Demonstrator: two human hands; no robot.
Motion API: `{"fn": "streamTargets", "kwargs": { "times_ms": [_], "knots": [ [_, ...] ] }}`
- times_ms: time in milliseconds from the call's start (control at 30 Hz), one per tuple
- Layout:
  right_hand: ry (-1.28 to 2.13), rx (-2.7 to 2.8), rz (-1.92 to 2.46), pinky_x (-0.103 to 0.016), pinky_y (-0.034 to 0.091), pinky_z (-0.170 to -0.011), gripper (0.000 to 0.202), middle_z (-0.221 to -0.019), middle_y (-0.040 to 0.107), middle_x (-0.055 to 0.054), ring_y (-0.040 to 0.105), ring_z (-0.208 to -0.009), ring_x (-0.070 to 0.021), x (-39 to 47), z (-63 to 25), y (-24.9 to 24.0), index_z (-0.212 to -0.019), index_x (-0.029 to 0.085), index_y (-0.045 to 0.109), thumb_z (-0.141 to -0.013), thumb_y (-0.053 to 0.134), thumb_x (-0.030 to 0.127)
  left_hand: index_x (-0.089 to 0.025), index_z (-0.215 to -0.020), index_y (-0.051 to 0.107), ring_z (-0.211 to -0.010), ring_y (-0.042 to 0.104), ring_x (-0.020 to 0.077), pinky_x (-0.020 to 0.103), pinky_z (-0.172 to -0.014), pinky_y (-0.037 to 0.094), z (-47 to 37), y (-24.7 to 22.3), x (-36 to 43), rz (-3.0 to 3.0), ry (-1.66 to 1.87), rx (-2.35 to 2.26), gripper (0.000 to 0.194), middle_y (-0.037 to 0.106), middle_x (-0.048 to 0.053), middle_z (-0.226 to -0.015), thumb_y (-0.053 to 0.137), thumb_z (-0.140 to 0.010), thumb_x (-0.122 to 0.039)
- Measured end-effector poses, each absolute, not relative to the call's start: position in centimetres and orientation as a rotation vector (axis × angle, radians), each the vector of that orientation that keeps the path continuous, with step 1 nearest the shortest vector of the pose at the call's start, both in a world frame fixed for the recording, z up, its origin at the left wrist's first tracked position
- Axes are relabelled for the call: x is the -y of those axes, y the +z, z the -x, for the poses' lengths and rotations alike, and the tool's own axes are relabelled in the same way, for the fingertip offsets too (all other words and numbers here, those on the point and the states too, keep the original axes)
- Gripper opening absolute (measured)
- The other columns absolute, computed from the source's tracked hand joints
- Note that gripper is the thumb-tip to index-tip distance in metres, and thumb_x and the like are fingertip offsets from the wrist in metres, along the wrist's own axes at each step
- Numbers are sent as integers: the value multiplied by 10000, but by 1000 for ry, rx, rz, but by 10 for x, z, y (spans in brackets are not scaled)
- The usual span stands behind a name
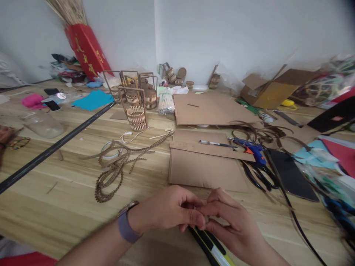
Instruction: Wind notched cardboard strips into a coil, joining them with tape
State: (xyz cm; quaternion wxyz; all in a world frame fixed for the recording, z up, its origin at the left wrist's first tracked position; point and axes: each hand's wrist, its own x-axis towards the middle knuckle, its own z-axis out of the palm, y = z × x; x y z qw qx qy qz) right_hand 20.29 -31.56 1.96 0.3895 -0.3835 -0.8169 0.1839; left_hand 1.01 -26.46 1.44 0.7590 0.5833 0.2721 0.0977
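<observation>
My left hand (173,210) and my right hand (230,218) meet at the bottom centre, with fingers curled and fingertips together. Whatever lies between the fingertips is too small and hidden to name. Just below them a yellow and black cutter (212,245) rests on the table. Beyond the hands lies a cardboard sheet (205,170), and across a narrower strip on it sits a pen (217,143). To the left, brown corrugated strips (111,177) are coiled beside a roll of tape (111,150). Farther back a small woven basket (137,117) with a tall handle stands upright.
A blue glue gun (257,153), black scissors (260,177) and a dark phone-like slab (292,175) lie on the right, near a black cable (298,221). A glass jar (44,123) and another person's hand (5,135) are at the left. An open cardboard box (271,88) stands behind.
</observation>
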Motion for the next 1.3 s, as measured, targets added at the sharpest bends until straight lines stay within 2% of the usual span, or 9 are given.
{"fn": "streamTargets", "kwargs": {
  "times_ms": [267, 433, 533, 667, 800, 967, 1067, 1200, 1300],
  "knots": [
    [454, 2060, 976, -238, 496, -557, 198, -675, 621, -12, 612, -621, -137, 316, -202, 13, -834, 221, 720, -934, 609, 351, -128, -860, 660, -538, 530, 78, 169, -490, 378, -9, 14, 267, -1415, 302, -566, 492, 593, -14, -709, 642, -809, -617],
    [211, 2162, 937, -258, 474, -574, 128, -715, 644, -26, 592, -634, -145, 315, -205, 11, -918, 203, 701, -943, 593, 267, -125, -807, 647, -483, 491, 90, 174, -443, 332, -11, 14, 269, -1486, 332, -692, 340, 531, -42, -564, 658, -835, -464],
    [250, 2142, 922, -254, 489, -589, 119, -702, 645, -18, 605, -635, -138, 314, -206, 14, -886, 207, 693, -939, 600, 258, -117, -904, 681, -483, 489, 83, 175, -455, 333, -11, 15, 269, -1397, 307, -667, 289, 548, -40, -593, 687, -816, -391],
    [343, 2095, 953, -253, 509, -589, 111, -710, 658, -20, 625, -647, -144, 313, -208, 15, -864, 209, 691, -913, 644, 297, -125, -1070, 687, -540, 528, 92, 179, -496, 354, -8, 16, 265, -1341, 283, -590, 332, 588, -20, -651, 673, -837, -362],
    [396, 2063, 959, -253, 502, -563, 137, -684, 651, -18, 625, -622, -146, 314, -208, 15, -852, 210, 695, -913, 644, 321, -139, -1066, 697, -562, 532, 95, 190, -520, 372, -7, 16, 263, -1342, 274, -551, 361, 592, -13, -682, 678, -842, -422],
    [454, 1997, 968, -227, 494, -515, 198, -628, 629, -5, 617, -575, -134, 317, -203, 18, -808, 230, 722, -897, 654, 393, -149, -924, 696, -565, 516, 76, 189, -533, 384, -9, 18, 265, -1254, 249, -471, 492, 597, -9, -772, 709, -753, -610],
    [535, 1909, 947, -199, 492, -488, 236, -606, 616, 5, 599, -548, -120, 317, -200, 17, -797, 234, 721, -888, 649, 440, -146, -879, 665, -580, 518, 76, 188, -547, 402, -10, 18, 266, -1265, 277, -428, 524, 597, -4, -797, 673, -758, -655],
    [533, 1914, 942, -190, 503, -496, 184, -635, 614, 5, 605, -568, -119, 314, -202, 15, -840, 238, 718, -886, 663, 408, -139, -859, 634, -583, 533, 80, 178, -540, 394, -9, 14, 267, -1375, 337, -488, 369, 602, -5, -757, 629, -865, -508],
    [430, 2036, 944, -222, 520, -555, 120, -717, 642, -18, 632, -642, -139, 312, -207, 14, -943, 239, 717, -915, 641, 327, -132, -857, 627, -543, 526, 83, 175, -509, 378, -10, 11, 268, -1435, 327, -589, 247, 586, -21, -661, 611, -878, -377]
  ]
}}
